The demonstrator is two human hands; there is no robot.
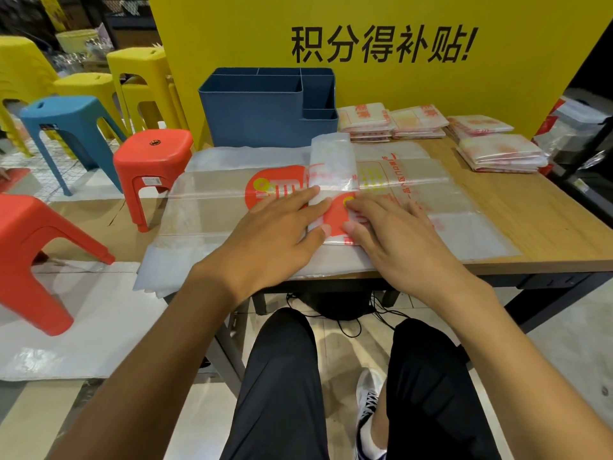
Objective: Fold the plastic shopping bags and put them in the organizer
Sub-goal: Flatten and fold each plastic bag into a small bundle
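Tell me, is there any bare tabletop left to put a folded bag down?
Bare wood table shows at the right front corner, between the flat bags and the table edge. The back right is crowded with folded stacks. The blue organizer compartments look empty.

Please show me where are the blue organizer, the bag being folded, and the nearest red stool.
blue organizer (258,117), head view, front wall.
bag being folded (333,161), head view, its upper clear part.
red stool (30,227), head view, seat top.

We are in a shop: beyond our hands a tall yellow promotional board with black Chinese lettering (381,44) rises, and to their left stacked yellow, blue and red plastic stools (153,161) crowd the floor.
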